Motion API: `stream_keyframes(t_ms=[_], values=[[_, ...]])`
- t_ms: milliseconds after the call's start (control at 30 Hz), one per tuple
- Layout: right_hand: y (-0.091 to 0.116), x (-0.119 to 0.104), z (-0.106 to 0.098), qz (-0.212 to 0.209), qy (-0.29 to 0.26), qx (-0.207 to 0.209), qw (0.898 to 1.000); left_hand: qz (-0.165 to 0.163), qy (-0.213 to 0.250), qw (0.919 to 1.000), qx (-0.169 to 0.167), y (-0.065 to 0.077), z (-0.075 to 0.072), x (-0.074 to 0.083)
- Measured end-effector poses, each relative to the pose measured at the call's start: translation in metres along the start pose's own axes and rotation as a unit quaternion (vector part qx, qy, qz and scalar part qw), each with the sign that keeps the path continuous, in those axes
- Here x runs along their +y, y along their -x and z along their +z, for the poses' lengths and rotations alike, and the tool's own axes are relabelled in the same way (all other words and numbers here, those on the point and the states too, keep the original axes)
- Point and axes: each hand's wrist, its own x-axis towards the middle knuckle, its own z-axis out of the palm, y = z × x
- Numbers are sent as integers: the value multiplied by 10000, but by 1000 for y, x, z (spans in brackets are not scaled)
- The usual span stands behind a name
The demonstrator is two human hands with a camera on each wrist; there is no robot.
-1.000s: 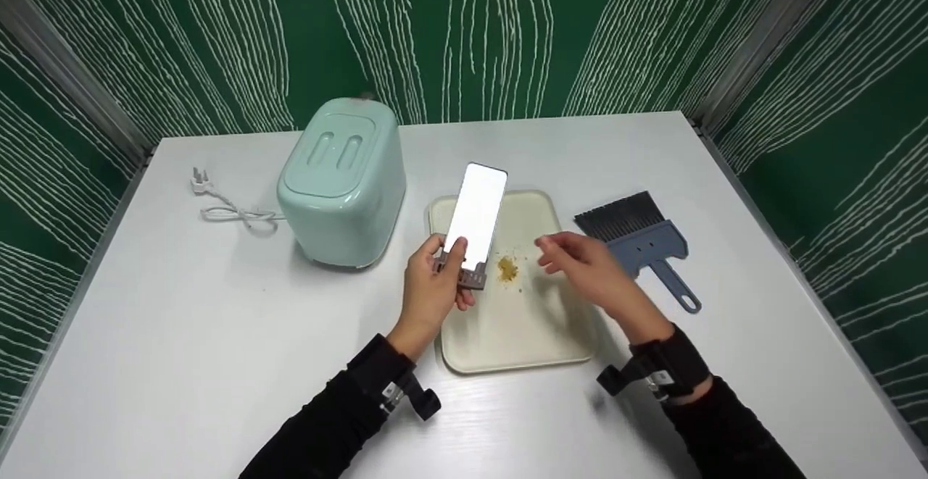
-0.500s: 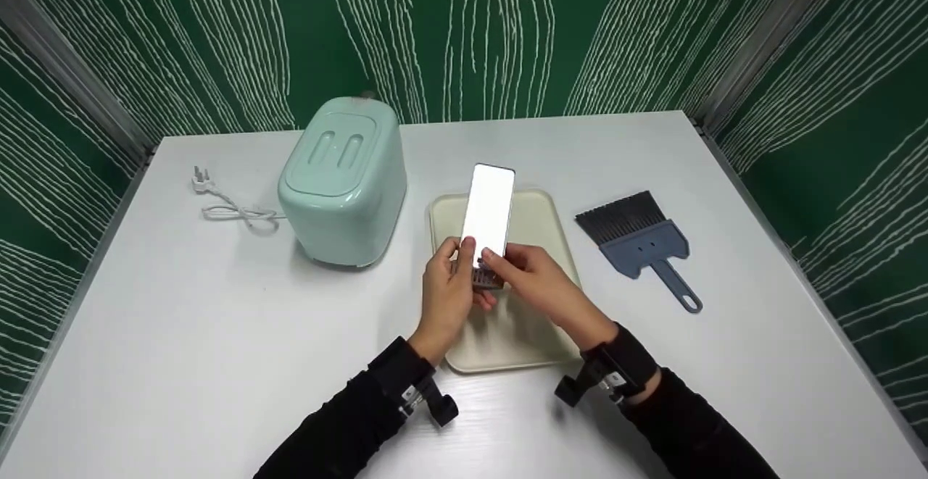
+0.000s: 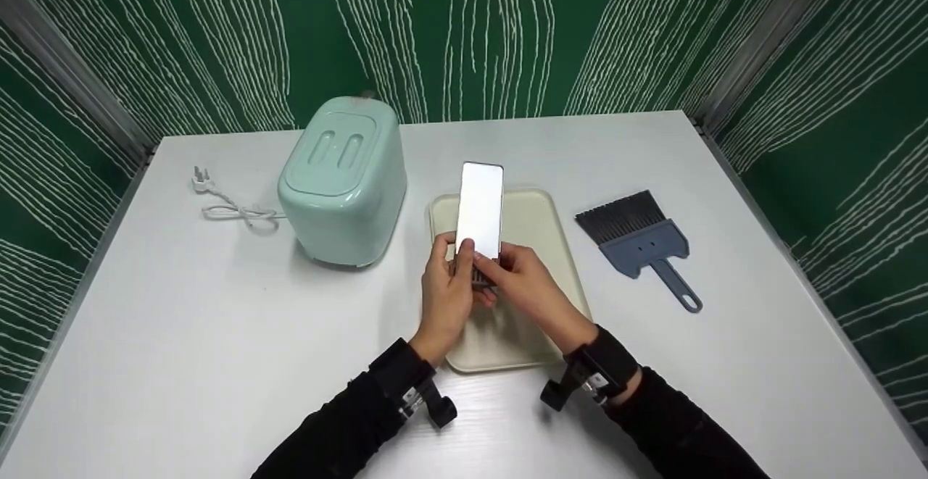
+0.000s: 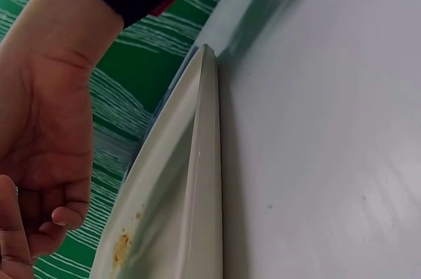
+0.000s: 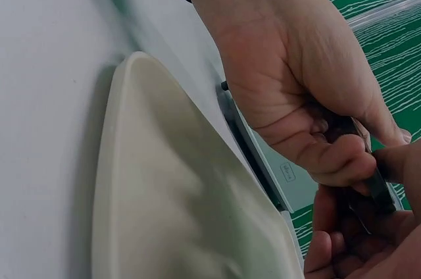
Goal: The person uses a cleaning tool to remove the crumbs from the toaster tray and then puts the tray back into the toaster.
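Observation:
Over the cream tray (image 3: 529, 211), a smartphone (image 3: 480, 207) with a bright white screen is held up in both hands. The left hand (image 3: 444, 294) grips its lower end, thumb across the front. From the other side, the right hand (image 3: 536, 290) holds the same end, its thumb on the lower face. In the right wrist view, a dark edge of the phone (image 5: 380, 190) shows between the fingers of the two hands. The left wrist view shows the left hand (image 4: 49, 114) but not the phone. Yellowish crumbs (image 4: 122, 249) lie on the tray there; in the head view the hands hide them.
A mint-green toaster (image 3: 341, 182) stands left of the tray, its white cord and plug (image 3: 203, 180) behind to the left. A blue-grey brush (image 3: 641, 247) with black bristles lies right of the tray. Green walls with white streaks surround the white table (image 3: 217, 363).
The right hand has come in from the right and taken hold of the phone's lower end beside the left hand. The phone has turned more upright and shifted slightly; the crumbs are now covered in the head view.

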Motion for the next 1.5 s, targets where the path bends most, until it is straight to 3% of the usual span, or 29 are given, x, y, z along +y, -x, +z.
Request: stream_keyframes(t_ms=[133,400,733,1033,1333,1500], values=[[-1,0,2,72,-125,76,9999,-57,-67,9999,-110,-1,-4,-1],[-2,-1,6,182,-375,-51,9991,-161,-739,9964,-376,2,-18,-2],[-1,-1,6,409,-607,-27,9973,80,-1142,9925,-424,1,-42,4],[4,1,7,605,-644,64,9961,298,-1835,9807,-602,-1,-70,7],[6,6,5,856,-593,154,9944,619,-2471,9612,-1062,4,-76,14],[10,6,13,989,-836,-48,9916,752,-2486,9607,-983,2,-86,25]])
